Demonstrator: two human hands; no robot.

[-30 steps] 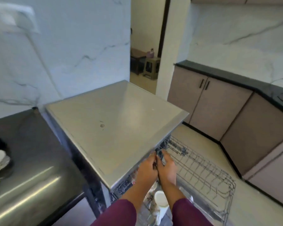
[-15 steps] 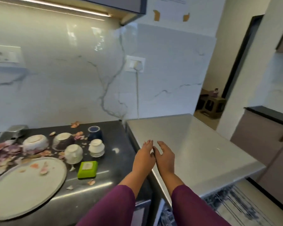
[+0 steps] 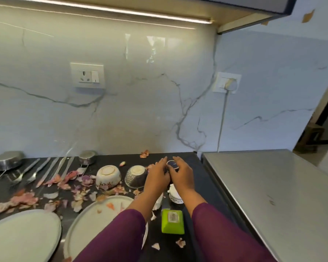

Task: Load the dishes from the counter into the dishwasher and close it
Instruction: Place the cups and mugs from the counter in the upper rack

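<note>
A home kitchen is indicated by a black counter strewn with upturned bowls, plates, forks and a marble backsplash.

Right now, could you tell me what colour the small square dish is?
The square dish is lime green, clearest in the head view.

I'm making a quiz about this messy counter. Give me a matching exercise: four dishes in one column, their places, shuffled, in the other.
Things: 1 green dish; 2 dark blue cup; 3 forks; 4 white bowl.
Places: A between the left hand and right hand; B just left of the patterned bowl; C between the sleeves, nearest the person; D far left, beside a steel bowl.
Pairs: 1-C, 2-A, 3-D, 4-B.
</note>
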